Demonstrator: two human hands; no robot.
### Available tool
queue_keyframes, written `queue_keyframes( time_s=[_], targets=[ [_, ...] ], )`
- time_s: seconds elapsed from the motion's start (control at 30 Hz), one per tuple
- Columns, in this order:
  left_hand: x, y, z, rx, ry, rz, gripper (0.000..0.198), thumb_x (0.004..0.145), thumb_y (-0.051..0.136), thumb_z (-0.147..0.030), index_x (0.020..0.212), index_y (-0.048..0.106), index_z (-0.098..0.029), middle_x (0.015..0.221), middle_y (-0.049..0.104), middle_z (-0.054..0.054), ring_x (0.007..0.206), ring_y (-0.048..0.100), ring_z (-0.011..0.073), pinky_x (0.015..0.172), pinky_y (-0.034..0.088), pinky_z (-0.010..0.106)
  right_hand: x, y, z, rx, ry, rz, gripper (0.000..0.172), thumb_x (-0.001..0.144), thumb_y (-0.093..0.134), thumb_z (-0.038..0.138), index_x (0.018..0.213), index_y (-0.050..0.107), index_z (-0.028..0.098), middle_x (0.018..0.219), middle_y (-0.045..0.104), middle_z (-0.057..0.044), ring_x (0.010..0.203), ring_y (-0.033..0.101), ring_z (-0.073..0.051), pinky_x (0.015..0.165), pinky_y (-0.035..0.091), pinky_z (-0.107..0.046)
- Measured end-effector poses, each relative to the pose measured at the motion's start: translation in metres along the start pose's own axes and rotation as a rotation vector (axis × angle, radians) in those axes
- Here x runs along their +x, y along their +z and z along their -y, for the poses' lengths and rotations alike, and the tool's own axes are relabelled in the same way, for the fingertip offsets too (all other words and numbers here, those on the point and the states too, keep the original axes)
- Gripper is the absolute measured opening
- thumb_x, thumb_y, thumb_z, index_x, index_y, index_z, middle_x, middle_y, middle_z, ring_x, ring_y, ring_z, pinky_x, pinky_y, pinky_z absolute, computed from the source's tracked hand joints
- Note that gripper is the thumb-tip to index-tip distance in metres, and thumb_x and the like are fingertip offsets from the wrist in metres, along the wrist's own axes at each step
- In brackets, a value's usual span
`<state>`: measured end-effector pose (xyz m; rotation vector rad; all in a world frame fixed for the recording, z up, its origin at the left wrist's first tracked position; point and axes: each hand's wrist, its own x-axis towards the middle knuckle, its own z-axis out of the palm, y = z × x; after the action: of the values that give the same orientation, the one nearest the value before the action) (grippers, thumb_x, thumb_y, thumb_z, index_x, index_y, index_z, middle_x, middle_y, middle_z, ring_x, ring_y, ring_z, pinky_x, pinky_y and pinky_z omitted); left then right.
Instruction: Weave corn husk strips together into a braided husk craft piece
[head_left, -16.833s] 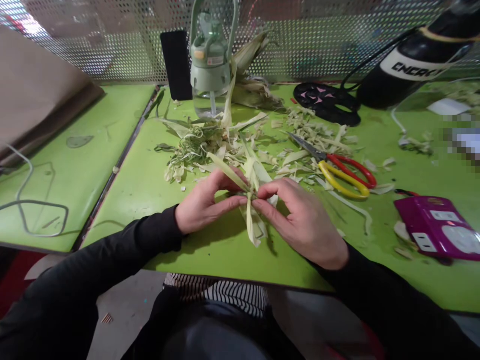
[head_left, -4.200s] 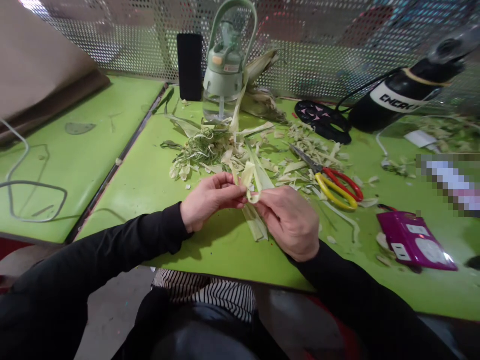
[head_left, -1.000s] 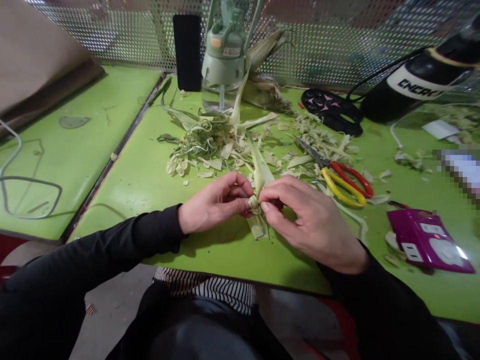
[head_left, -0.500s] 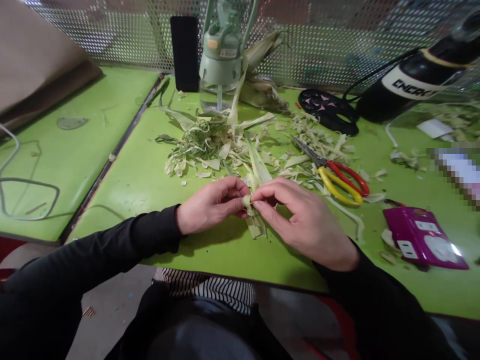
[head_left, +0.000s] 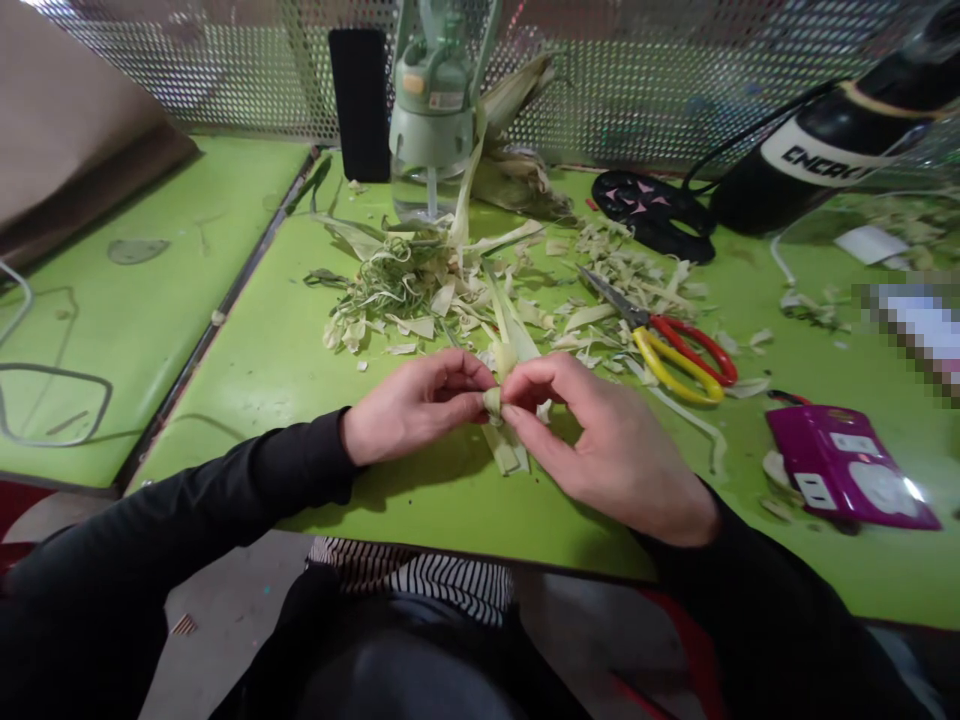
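Note:
My left hand (head_left: 420,405) pinches the wrapped band of a pale green corn husk bundle (head_left: 508,455) from the left. On its other side, the thumb and index finger of my right hand (head_left: 607,440) pinch the same band. Cut strips stick out below the band toward me, and long leaves run up and away from it. Scissors (head_left: 652,335) with one red and one yellow handle lie to the right, beyond my right hand. A heap of husk scraps and shreds (head_left: 405,285) lies just past my hands.
A clear bottle with a green lid (head_left: 431,140) and a black phone (head_left: 361,105) stand by the perforated metal panel. Whole husks (head_left: 517,180) lie behind the bottle. At right are a purple packet (head_left: 851,465), a black object (head_left: 652,215) and a dark ENERGY bottle (head_left: 810,150).
Both hands keep their pinch on the husk bundle, with a small shift of the right fingers at the band. The whole view has moved slightly.

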<state>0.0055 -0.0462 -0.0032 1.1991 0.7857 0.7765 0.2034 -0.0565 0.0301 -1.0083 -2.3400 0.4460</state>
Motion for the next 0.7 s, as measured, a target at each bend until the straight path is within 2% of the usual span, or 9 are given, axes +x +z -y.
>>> queue_keyframes(
  time_s=[0.07,0.23,0.37,0.57,0.7],
  targets=[
    [0.000,0.000,-0.002,0.001,0.012,-0.033,0.018,0.082,0.070,-0.016,0.092,0.056,-0.012,0.084,0.065,0.003,0.079,0.064,0.0102,0.079,0.054,0.026,0.000,-0.001,0.001,0.025,0.022,-0.011,0.011,0.089,0.056,0.014,0.094,0.055,0.023,0.084,0.070,0.000,0.073,0.067,-0.015,0.064,0.050,-0.026],
    [-0.001,0.001,-0.005,-0.028,0.011,-0.057,0.022,0.078,0.074,-0.014,0.092,0.056,-0.012,0.081,0.066,0.002,0.077,0.065,0.0090,0.075,0.054,0.022,-0.004,0.006,0.005,-0.001,0.077,-0.164,0.011,0.090,0.058,0.014,0.090,0.057,0.025,0.086,0.071,-0.001,0.079,0.068,-0.017,0.072,0.053,-0.031],
    [-0.001,0.001,-0.004,-0.047,0.013,-0.031,0.020,0.081,0.072,-0.016,0.091,0.056,-0.012,0.077,0.065,0.001,0.073,0.067,0.0097,0.073,0.055,0.023,-0.003,0.011,0.005,0.054,0.112,-0.228,0.011,0.088,0.061,0.016,0.088,0.054,0.024,0.085,0.067,-0.001,0.078,0.066,-0.017,0.068,0.052,-0.031],
    [-0.002,0.000,-0.007,-0.047,0.010,0.004,0.020,0.080,0.074,-0.018,0.089,0.058,-0.012,0.082,0.068,0.003,0.075,0.067,0.0093,0.075,0.056,0.023,0.002,0.007,-0.002,0.049,0.167,-0.198,0.016,0.082,0.068,0.020,0.085,0.052,0.022,0.088,0.059,-0.002,0.071,0.056,-0.014,0.061,0.048,-0.028],
    [-0.002,0.001,-0.006,-0.197,0.069,-0.042,0.023,0.082,0.075,-0.026,0.086,0.056,-0.013,0.085,0.065,0.001,0.077,0.066,0.0080,0.081,0.057,0.024,0.004,0.002,-0.007,0.186,0.264,-0.138,0.022,0.091,0.061,0.035,0.107,0.056,0.020,0.105,0.065,-0.007,0.086,0.064,-0.018,0.071,0.053,-0.031]
  ],
)
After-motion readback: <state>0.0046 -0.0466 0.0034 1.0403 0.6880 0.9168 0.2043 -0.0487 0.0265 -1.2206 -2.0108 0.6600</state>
